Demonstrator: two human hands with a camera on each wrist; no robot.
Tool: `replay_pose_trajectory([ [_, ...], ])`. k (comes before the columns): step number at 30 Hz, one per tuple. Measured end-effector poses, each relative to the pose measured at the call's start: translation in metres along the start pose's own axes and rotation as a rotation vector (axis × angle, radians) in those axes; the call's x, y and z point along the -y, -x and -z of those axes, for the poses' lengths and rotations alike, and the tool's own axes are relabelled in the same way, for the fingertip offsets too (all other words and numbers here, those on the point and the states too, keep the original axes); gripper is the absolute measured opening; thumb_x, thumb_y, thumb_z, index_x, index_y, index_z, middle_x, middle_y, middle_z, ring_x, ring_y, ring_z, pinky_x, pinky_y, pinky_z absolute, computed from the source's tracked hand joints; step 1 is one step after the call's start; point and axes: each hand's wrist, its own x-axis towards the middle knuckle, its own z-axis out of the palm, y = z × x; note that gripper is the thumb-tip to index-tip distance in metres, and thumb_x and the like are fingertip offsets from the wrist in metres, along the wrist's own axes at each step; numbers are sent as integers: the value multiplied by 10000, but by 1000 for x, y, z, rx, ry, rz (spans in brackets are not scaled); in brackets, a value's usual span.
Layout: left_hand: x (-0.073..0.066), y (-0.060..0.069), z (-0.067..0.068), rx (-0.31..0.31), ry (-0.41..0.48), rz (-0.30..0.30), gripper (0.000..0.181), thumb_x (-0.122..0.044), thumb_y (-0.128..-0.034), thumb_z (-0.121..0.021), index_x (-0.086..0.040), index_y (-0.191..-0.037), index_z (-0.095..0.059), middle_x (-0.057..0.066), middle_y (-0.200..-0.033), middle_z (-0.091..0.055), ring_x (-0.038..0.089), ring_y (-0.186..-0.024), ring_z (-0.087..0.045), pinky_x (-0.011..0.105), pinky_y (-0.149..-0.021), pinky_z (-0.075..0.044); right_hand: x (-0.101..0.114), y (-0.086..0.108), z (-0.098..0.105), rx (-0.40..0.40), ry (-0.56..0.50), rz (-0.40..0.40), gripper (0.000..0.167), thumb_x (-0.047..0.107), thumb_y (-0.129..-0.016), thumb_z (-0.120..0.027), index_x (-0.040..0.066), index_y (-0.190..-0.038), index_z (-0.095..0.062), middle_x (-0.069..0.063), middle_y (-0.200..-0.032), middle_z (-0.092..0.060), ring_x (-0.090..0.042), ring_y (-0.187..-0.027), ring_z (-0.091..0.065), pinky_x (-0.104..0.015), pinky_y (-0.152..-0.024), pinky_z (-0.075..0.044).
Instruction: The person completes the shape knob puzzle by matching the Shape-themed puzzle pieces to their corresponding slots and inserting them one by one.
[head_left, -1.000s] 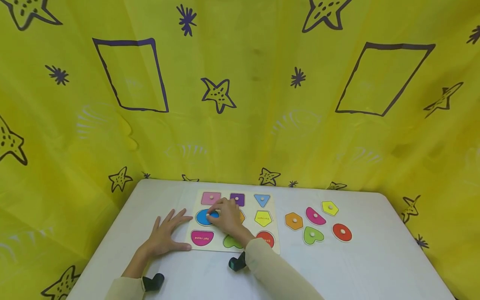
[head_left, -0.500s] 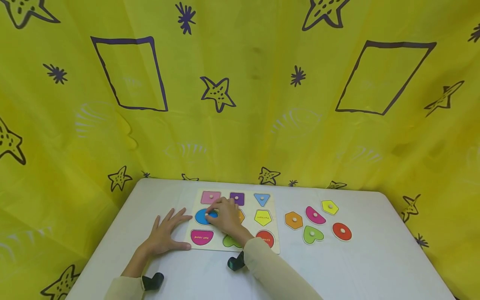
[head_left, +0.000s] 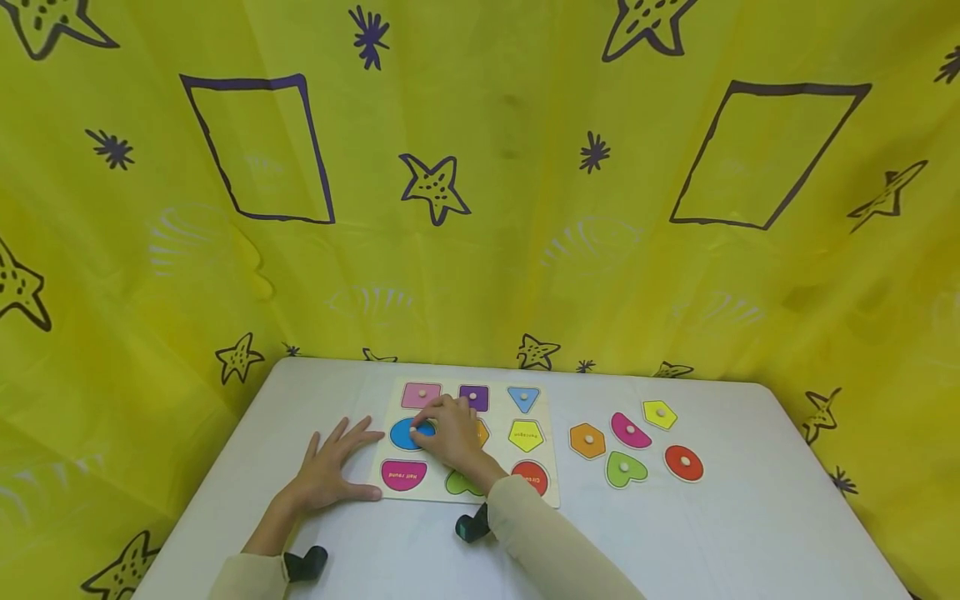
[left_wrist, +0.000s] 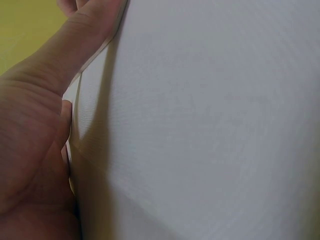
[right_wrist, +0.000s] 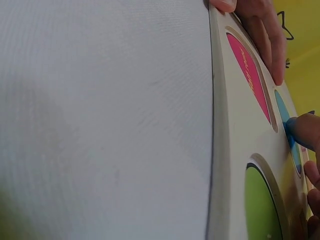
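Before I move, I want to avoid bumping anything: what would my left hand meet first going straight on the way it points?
Your left hand would likely first meet the cream rectangular puzzle board at its left edge; contact seems made, though depth is unclear.

Right of the loose red circle (head_left: 684, 464), the tabletop (head_left: 772, 508) gives wide passage; only a narrow lane parts puzzle board (head_left: 498, 454) and orange hexagon (head_left: 587, 442); the left hand (head_left: 328, 471) blocks the board's left edge, the right hand (head_left: 452, 433) its middle, yellow curtain (head_left: 510, 267) the far side
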Motion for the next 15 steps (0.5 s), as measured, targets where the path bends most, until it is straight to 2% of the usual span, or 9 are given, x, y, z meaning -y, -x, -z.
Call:
replay_pose_trajectory([
  [9,4,-1,-2,-6,11,-7,898,-555,-691,-891,-216,-1460,-573,173,-1630,-364,520,-1518,-123,779,-1135,72,-1,-1,9,71,47,40,155,386,-924,-772,281,-1036,-796,-23,-1265,-626,-229,-1161,-468,-424,-948,-432],
  [15,1,-1,-1,1,7,-7,900,-547,-695,-892,-210,-1464,-568,180,-1628,-364,523,-1518,-124,782,-1132,69,-2,0,24,129,-23,55,270,396,-936,-761,259,-1169,-757,-26,-1274,-615,-232,-1191,-505,-445,-988,-487],
])
